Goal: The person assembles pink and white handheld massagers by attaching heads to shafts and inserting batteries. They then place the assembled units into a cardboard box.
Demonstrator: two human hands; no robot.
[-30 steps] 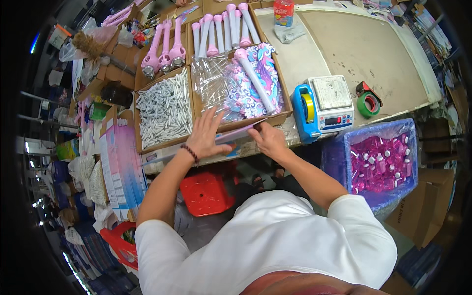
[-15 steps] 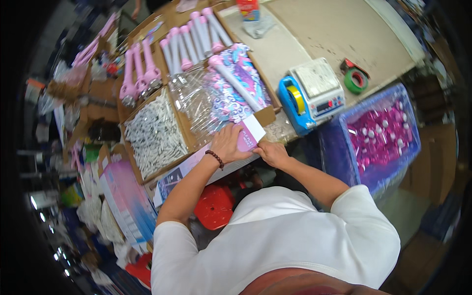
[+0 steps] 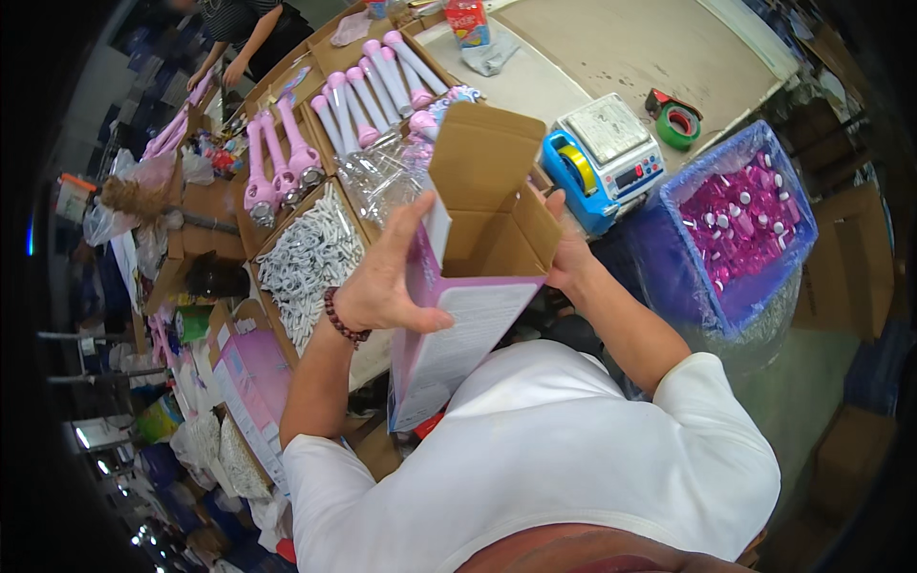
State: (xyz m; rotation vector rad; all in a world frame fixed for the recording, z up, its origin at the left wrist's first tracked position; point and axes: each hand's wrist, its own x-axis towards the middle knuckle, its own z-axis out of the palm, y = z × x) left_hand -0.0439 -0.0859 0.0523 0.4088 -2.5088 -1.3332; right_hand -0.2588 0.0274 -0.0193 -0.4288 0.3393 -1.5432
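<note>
A tall pink-and-white cardboard box [image 3: 468, 325] stands upright in front of my body, its top flaps raised and its plain brown inside showing. My left hand [image 3: 387, 277] holds its left side, thumb over the near printed panel and fingers up by the left flap. On the far right, my right hand [image 3: 570, 248] grips the box near its top corner, some fingers hidden behind it. Left of the box lie a tray of small white-grey parts [image 3: 310, 263] and clear plastic pieces [image 3: 382, 177]. Pink-and-white handles [image 3: 368, 100] lie in a carton beyond.
A scale [image 3: 611, 143], a blue tape dispenser [image 3: 573, 181] and green tape [image 3: 678, 126] sit on the table to the right. Beside it stands a blue bin [image 3: 755, 258] of magenta pieces. Pink wands [image 3: 277, 162] lie at left; another person [image 3: 248, 29] is at the far left.
The box, flattened before, is now opened out into a tall shape and stood upright. My hands have moved apart onto its two sides. The other person has come further into view.
</note>
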